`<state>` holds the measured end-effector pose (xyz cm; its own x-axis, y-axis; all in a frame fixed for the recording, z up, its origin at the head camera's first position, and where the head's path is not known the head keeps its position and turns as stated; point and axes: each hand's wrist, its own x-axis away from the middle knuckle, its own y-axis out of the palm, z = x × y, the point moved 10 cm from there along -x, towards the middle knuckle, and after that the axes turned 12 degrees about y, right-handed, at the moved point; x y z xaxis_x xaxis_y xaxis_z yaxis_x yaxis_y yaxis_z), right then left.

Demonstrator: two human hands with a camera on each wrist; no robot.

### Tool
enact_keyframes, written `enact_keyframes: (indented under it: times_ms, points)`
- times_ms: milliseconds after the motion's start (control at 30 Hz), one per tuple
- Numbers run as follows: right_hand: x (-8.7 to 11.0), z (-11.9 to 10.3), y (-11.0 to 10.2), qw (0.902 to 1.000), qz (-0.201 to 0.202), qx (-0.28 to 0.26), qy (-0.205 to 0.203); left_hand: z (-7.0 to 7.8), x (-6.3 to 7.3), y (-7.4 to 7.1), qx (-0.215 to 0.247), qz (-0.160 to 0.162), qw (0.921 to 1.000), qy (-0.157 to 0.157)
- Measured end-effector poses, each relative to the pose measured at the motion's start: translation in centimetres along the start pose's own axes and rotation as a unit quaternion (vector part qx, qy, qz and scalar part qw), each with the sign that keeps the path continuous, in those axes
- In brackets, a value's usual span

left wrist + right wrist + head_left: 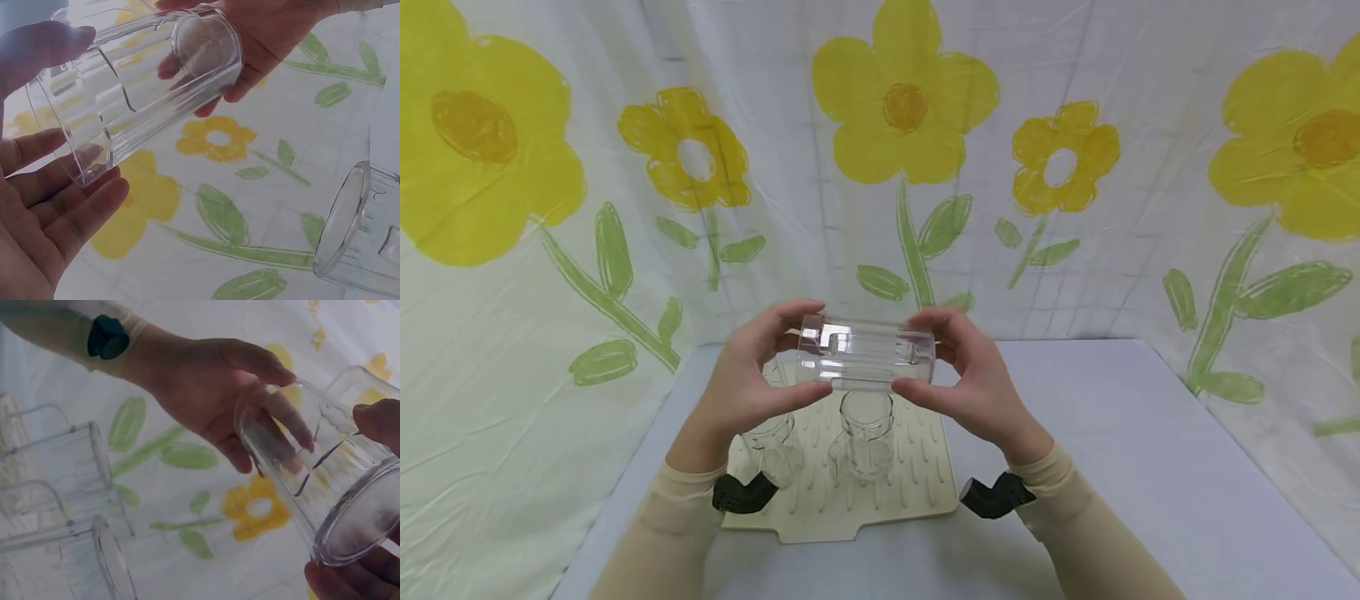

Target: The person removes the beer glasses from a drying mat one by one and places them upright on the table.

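fingers [790,312] of both hands pinch a clear glass mug, thumbs below and fingertips above: the left hand [748,367] grips one end, the right hand [973,379] the other. the mug [867,354] lies sideways in the air, above the far part of a cream ribbed mat [820,527] on the white tabletop [1075,467]; which end is its mouth, i cannot tell. two more mugs stand on the mat, one in the middle [872,446], one near the left wrist [784,458]. the step in hand seems to be holding or turning the mug; the next move likely calls for tilting it upright under an even, gentle grip.
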<state>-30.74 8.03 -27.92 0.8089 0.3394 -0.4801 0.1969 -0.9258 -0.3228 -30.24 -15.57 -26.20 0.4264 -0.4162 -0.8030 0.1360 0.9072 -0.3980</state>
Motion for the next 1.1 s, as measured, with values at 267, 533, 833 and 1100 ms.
enact_keyframes:
  times_ms: [267,533,833,1100]
  points:
    - [0.0,1.2,1.8,0.9971,-0.051,0.047,0.031,1.5,-0.5,-0.5,0.028,0.025,0.9982,0.047]
    - [0.3,2.0,4.4,0.9932,-0.087,0.072,0.029,2.7,-0.9,-0.2,0.040,0.036,0.9944,0.091]
    - [0.4,2.2,5.7,0.9912,-0.104,0.080,0.019,2.9,-1.0,0.6,0.004,0.027,0.9963,0.081]
    - [0.5,2.0,5.6,0.9874,-0.103,0.119,0.011,3.0,-1.0,0.6,-0.015,0.029,0.9954,0.090]
